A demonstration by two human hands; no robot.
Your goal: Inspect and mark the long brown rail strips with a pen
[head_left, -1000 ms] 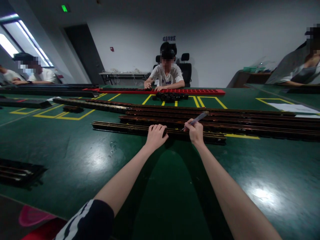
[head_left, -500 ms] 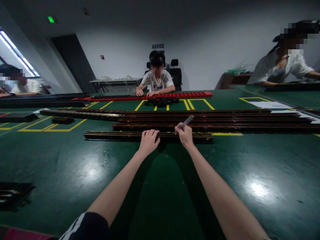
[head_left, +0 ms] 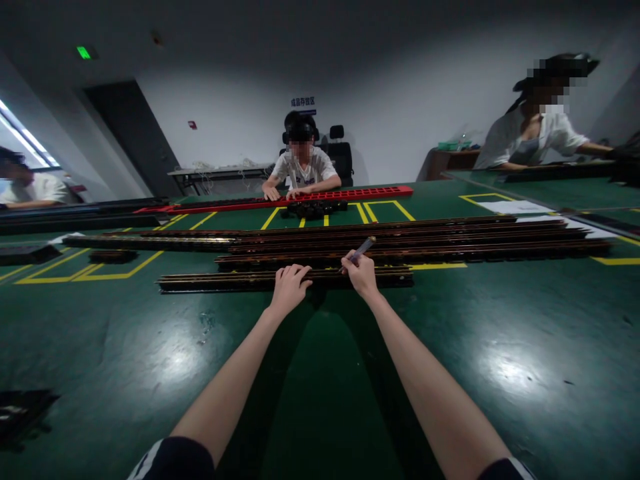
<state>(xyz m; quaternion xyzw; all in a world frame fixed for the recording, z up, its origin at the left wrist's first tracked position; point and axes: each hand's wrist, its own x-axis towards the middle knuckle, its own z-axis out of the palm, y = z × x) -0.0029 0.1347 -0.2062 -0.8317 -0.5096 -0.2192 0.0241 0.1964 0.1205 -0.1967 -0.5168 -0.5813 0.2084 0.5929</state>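
Note:
A long, thin black bar (head_left: 220,283) with brassy edges lies crosswise on the green table in front of me. My left hand (head_left: 290,290) rests over its middle, fingers curved across the top and thumb on the near side. Further right, my right hand (head_left: 361,275) pinches a slim grey pen-like tool (head_left: 364,248). The tool slants, its butt end up to the right and its thin tip down at the bar. Whether the tip touches the bar I cannot tell.
Several similar long bars (head_left: 425,241) lie side by side just behind. Past them are a small dark heap (head_left: 315,210) and a red slotted frame (head_left: 370,194), where a person (head_left: 305,170) works. Another dark piece (head_left: 23,413) lies near left; papers (head_left: 515,207) lie right.
The whole view has shifted slightly as my head turned right. Both hands keep their places on the bar, and the pen-like tool stays in my right hand.

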